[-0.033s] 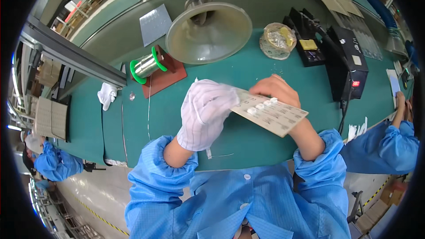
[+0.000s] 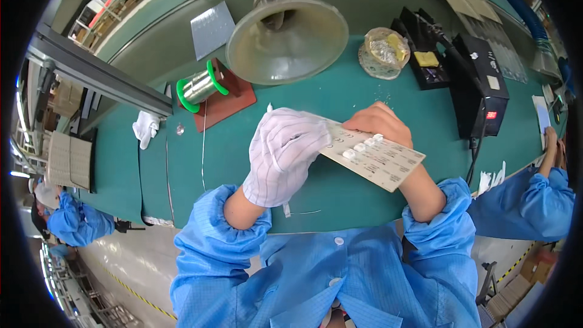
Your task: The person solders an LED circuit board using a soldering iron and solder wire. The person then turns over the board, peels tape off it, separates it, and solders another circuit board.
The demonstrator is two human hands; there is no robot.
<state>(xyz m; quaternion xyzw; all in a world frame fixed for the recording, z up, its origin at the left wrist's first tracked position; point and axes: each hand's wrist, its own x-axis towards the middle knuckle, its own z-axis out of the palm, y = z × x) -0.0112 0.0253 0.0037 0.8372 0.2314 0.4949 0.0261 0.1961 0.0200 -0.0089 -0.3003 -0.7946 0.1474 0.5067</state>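
Observation:
A pale, flat circuit board panel (image 2: 384, 169) is held tilted above the green bench. It carries rows of dark printed markings and a short line of white block-shaped connectors (image 2: 363, 145). Its left end is gripped by my left hand (image 2: 284, 146), which wears a white striped glove. My bare right hand (image 2: 381, 123) has its bent fingers at the far edge, with the wrist passing behind the panel's right part. The panel hides the lower part of that hand, and the glove covers the panel's left end.
A funnel-shaped hood (image 2: 287, 41) hangs just beyond my hands. Solder wire spool (image 2: 198, 89) stands at left on a red-brown base. A bowl (image 2: 384, 54), a soldering iron holder (image 2: 430, 76) and a black soldering station (image 2: 480, 94) stand at right. Co-worker's sleeve (image 2: 527, 203) shows far right.
The panel sits very slightly further right and lower. My hands keep the same hold on it, and the bench items have shifted a little in the picture.

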